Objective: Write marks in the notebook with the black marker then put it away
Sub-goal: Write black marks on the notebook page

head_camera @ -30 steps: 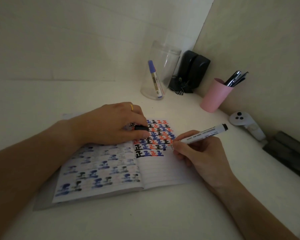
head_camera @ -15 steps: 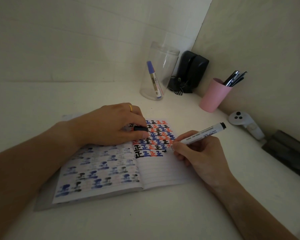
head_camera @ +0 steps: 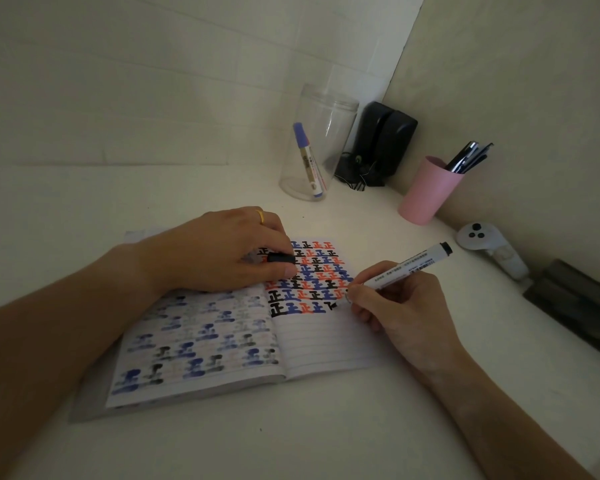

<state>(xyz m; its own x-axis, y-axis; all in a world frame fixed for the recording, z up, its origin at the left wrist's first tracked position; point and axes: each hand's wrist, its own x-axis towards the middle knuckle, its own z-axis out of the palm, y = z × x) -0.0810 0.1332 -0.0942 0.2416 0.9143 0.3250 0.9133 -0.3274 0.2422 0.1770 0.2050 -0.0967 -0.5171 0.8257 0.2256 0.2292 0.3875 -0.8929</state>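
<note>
An open lined notebook (head_camera: 326,344) lies on the white desk, its right page partly filled with rows of black, blue and red marks. My right hand (head_camera: 402,313) grips the black marker (head_camera: 409,266), a white barrel with a black end, its tip on the page at a fresh black stroke at the end of the lowest row. My left hand (head_camera: 219,254) presses on the notebook's upper left page and pinches the marker's black cap (head_camera: 281,258) between thumb and fingers.
A clear plastic jar (head_camera: 321,143) holding a blue marker (head_camera: 309,164) stands behind the notebook. Beside it are a black device (head_camera: 381,143) and a pink cup (head_camera: 428,190) of pens. A white controller (head_camera: 489,245) and a dark object (head_camera: 582,306) lie at the right.
My right hand has shifted slightly left and down along the lowest row, and a new black stroke has appeared there. My left hand has stayed put.
</note>
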